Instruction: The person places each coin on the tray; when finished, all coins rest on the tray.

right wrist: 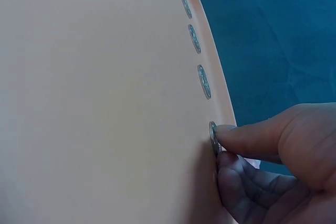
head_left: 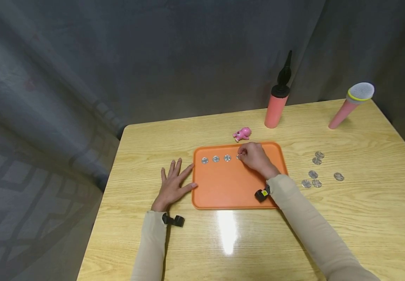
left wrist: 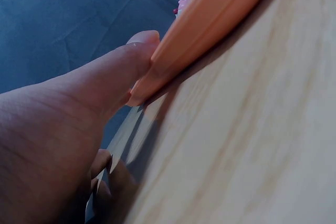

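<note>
An orange tray [head_left: 234,187] lies on the wooden table. Along its far edge, three silver coins [head_left: 215,159] form a row. At the right end of that row my right hand [head_left: 255,156] pinches another coin [right wrist: 213,137] between thumb and fingers, low against the tray surface. My left hand [head_left: 174,186] is spread out by the tray's left side, fingers straight. Its thumb [left wrist: 126,59] touches the tray rim [left wrist: 210,19].
Several more coins [head_left: 313,174] lie on the table right of the tray. Behind it is a small pink figure [head_left: 242,134]. A pink-and-black hand pump [head_left: 276,107] and a pink toy microphone [head_left: 344,111] stand farther back, before a grey curtain [head_left: 188,62].
</note>
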The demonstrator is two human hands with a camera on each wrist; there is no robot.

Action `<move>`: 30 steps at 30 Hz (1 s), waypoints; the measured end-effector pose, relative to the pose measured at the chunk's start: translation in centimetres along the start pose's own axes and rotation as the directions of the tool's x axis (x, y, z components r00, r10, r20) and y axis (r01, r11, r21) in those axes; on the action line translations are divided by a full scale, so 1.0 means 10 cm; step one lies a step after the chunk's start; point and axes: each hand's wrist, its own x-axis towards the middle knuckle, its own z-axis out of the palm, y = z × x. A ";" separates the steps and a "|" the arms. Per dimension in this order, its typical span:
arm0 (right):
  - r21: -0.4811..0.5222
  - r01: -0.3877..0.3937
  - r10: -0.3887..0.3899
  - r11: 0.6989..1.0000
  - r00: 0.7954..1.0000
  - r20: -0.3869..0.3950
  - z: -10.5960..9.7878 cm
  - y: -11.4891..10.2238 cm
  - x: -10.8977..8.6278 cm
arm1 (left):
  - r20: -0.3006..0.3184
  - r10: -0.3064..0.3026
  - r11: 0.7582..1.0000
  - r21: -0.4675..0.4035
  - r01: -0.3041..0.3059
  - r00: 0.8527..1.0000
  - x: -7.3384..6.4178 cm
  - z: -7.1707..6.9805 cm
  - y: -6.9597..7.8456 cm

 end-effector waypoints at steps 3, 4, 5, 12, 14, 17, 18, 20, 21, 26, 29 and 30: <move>-0.005 0.007 -0.007 1.000 1.000 -0.001 0.00 0.00 -0.01 | 0.000 0.001 1.000 -0.001 -0.001 1.000 0.00 0.00 0.00; -0.007 0.009 -0.009 1.000 1.000 -0.003 0.00 0.00 -0.01 | 0.001 0.001 1.000 -0.001 -0.001 1.000 0.00 0.00 0.00; -0.008 0.009 -0.009 1.000 1.000 -0.003 0.00 0.00 -0.01 | 0.001 0.001 1.000 -0.002 -0.001 1.000 0.00 0.00 0.00; 0.007 0.006 -0.006 1.000 1.000 -0.006 -0.02 0.00 -0.02 | -0.001 0.003 1.000 0.000 -0.003 1.000 -0.01 0.00 0.00; 0.016 0.002 -0.002 1.000 1.000 -0.003 -0.03 0.01 -0.03 | 0.000 0.002 1.000 0.001 -0.002 1.000 -0.01 0.01 0.00; 0.030 -0.006 0.006 1.000 1.000 0.002 -0.07 0.02 -0.05 | -0.002 0.003 1.000 0.002 -0.003 1.000 -0.02 0.01 0.00; 0.031 -0.002 0.002 1.000 1.000 -0.001 -0.08 0.02 -0.06 | -0.002 0.004 1.000 0.002 -0.004 1.000 -0.02 0.01 0.00; 0.034 0.008 -0.008 0.999 1.000 -0.010 -0.12 0.03 -0.07 | -0.005 0.006 1.000 0.003 -0.006 1.000 -0.02 0.01 -0.01; 0.038 0.012 -0.011 0.999 1.000 -0.016 -0.14 0.03 -0.08 | -0.006 0.008 1.000 0.004 -0.008 1.000 -0.02 0.01 -0.01; 0.052 0.020 -0.018 0.998 0.999 -0.038 -0.25 0.03 -0.13 | -0.011 0.013 1.000 0.002 -0.013 1.000 -0.01 0.01 -0.01; 0.047 0.017 -0.015 0.999 0.998 -0.057 -0.32 0.04 -0.16 | -0.011 0.012 1.000 -0.001 -0.012 1.000 -0.01 0.00 0.00; 0.047 0.015 -0.012 0.999 0.998 -0.063 -0.33 0.04 -0.16 | -0.010 0.011 1.000 -0.001 -0.011 1.000 -0.01 0.00 0.00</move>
